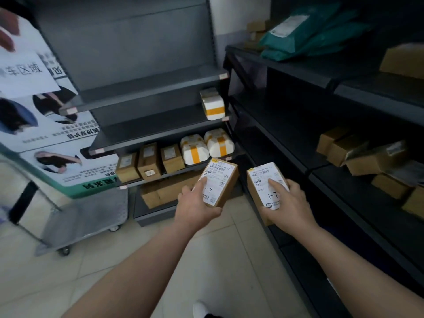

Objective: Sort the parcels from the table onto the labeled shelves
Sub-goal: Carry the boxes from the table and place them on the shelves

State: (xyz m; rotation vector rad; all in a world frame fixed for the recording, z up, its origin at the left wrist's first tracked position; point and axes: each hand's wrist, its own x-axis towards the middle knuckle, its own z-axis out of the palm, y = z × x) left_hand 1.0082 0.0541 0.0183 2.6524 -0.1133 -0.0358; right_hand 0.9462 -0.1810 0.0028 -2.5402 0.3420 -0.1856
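Note:
My left hand point(195, 207) grips a small brown cardboard parcel point(226, 177) with a white shipping label, thumb lying on the label. My right hand point(286, 207) grips a second, similar labeled parcel point(259, 180), thumb also on its label. Both parcels are held side by side in front of the corner where two dark shelf units meet. The shelf point(146, 180) just beyond my left hand holds three upright brown boxes point(149, 161) and two white parcels with orange tape point(206, 146). One more white and orange parcel point(212, 104) sits on the shelf above.
The right shelf unit point(321, 166) carries brown boxes point(348, 152) and, on top, green mailer bags point(305, 33). A metal platform trolley point(87, 216) with a propped poster board point(50, 134) stands at the left. Large cardboard boxes point(160, 193) lie on the bottom shelf. The floor is tiled.

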